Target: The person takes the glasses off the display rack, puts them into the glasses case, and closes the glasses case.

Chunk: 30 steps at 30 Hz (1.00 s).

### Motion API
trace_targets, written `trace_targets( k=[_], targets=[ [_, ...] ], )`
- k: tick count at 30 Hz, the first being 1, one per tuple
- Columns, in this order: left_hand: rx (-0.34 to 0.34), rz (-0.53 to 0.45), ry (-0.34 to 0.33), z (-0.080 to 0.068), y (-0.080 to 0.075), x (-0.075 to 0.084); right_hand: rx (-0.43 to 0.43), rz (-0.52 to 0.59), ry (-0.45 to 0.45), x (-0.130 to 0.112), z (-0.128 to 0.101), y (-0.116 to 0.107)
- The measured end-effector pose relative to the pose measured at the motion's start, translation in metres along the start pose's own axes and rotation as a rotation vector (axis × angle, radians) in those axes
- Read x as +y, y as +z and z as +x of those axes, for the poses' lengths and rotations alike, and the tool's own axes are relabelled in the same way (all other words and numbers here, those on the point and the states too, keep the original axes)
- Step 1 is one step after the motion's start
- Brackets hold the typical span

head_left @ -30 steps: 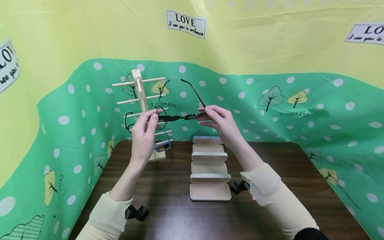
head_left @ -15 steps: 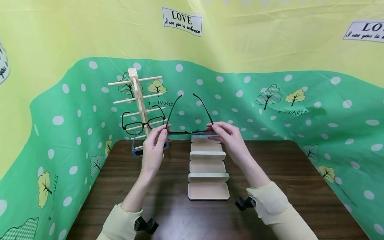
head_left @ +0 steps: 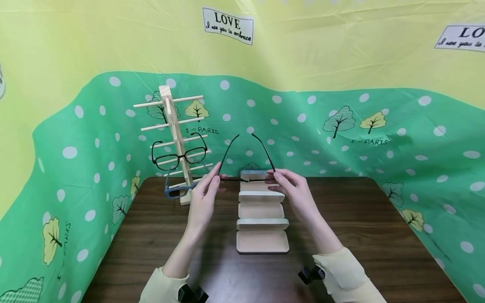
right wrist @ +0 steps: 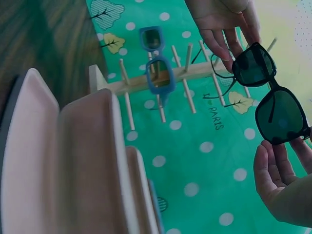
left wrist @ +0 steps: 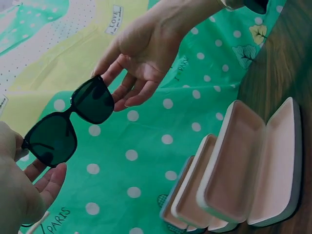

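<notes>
Both hands hold a pair of black sunglasses (left wrist: 52,139) with dark lenses, one hand at each end of the front frame. The left hand (head_left: 203,201) pinches it near the left hinge, the right hand (head_left: 294,189) near the right one. Its temples are unfolded and point up and away in the head view. The sunglasses are in the air and overlap the farthest of three open glasses cases (head_left: 262,241), which stand in a row, pale inside. To the left is a wooden display stand (head_left: 175,126) with black-framed glasses (head_left: 167,162) and blue-framed sunglasses (right wrist: 161,75) on its rods.
The cases and the stand rest on a dark wooden table (head_left: 352,227). A green and yellow printed cloth (head_left: 303,147) closes off the back and sides. A black wrist camera (head_left: 311,274) sits at the right sleeve, another at the left.
Both hands have lowered the sunglasses and carried them rightward, from in front of the stand to over the far case. The glasses on the stand now show more fully.
</notes>
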<state>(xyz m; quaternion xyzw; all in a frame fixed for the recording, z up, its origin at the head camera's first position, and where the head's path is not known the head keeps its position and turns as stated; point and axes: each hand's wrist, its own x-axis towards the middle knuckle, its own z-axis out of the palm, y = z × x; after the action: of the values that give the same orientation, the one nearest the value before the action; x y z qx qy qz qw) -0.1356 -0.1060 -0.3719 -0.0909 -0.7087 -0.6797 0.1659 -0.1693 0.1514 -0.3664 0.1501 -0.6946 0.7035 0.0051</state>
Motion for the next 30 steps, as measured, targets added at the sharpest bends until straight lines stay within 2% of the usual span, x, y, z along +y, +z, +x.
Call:
trace_targets(
  k=[4, 13, 21, 30],
  targets=[
    [-0.013, -0.020, -0.021, -0.005, 0.006, -0.009, 0.018, -0.008, -0.002, 0.013, -0.006, -0.005],
    [-0.044, 0.014, -0.086, -0.020, 0.011, -0.027, 0.064, -0.027, 0.017, 0.036, -0.022, -0.008],
    [-0.076, 0.019, -0.097, -0.031, 0.015, -0.040, 0.096, -0.036, 0.016, 0.050, -0.033, -0.011],
    [-0.077, -0.002, -0.105, -0.037, 0.018, -0.053, 0.113, -0.058, 0.012, 0.060, -0.041, -0.014]
  ],
)
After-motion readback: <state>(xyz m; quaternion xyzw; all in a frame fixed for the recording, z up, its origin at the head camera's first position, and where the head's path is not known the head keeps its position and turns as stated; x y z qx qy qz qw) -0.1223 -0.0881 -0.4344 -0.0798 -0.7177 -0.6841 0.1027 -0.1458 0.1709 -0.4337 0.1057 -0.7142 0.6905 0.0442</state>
